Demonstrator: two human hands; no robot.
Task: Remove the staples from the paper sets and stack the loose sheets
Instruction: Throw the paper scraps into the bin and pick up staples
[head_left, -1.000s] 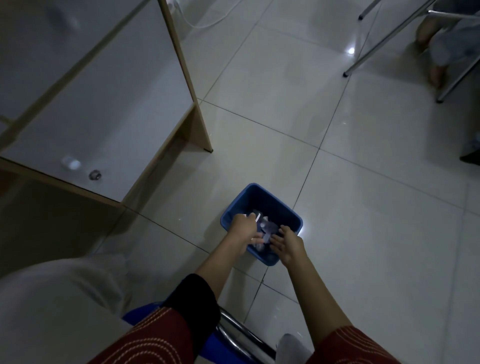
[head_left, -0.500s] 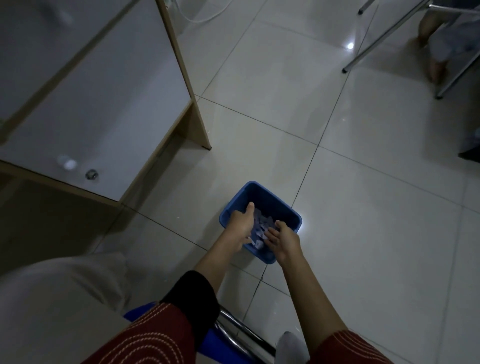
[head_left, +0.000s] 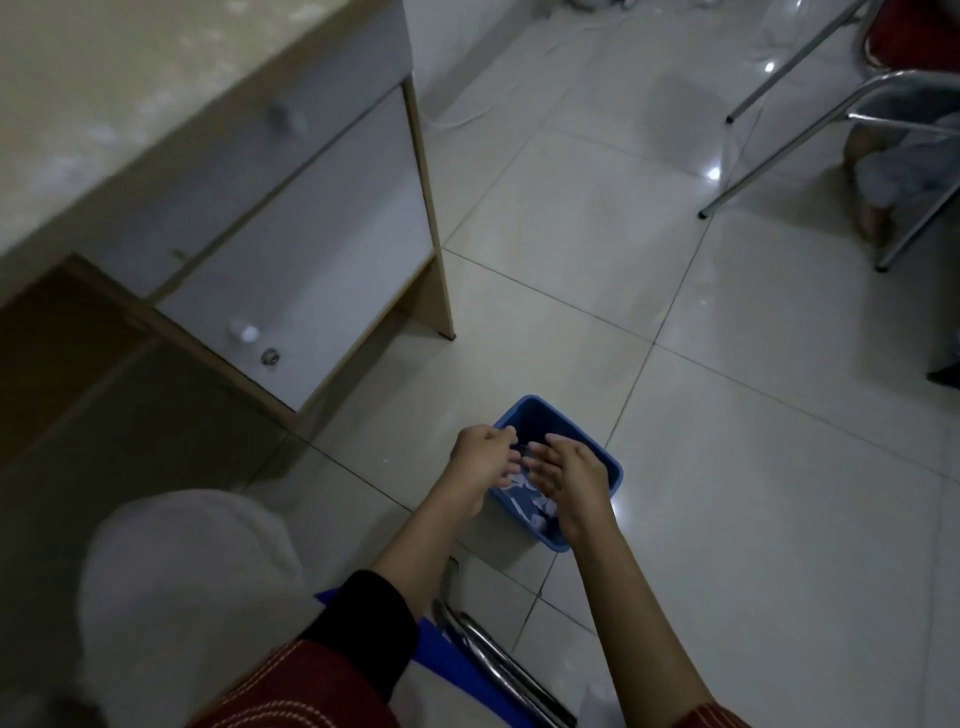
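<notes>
Dumping scraps (head_left: 524, 501): white bits are sitting in the bin (head_left: 613, 475) on the tile (head_left: 727, 519); no paper sets showing.
Left hand (head_left: 480, 460): curling over the left rim, can't tell if it's pinching anything.
Right hand (head_left: 571, 470): hanging loose-fingered, holding nothing.
Tip: I'd be shaking off low inside the walls so staples aren't bouncing out.
Room: tile's lying open right and ahead; desk leg (head_left: 441, 291) is sitting off left.

Small white paper scraps (head_left: 523, 496) lie loose and crumpled in a heap inside a square blue bin (head_left: 540, 411) that stands upright on the tiled floor. The left hand (head_left: 480, 457) and right hand (head_left: 569, 467) above the opening hide part of the heap.
</notes>
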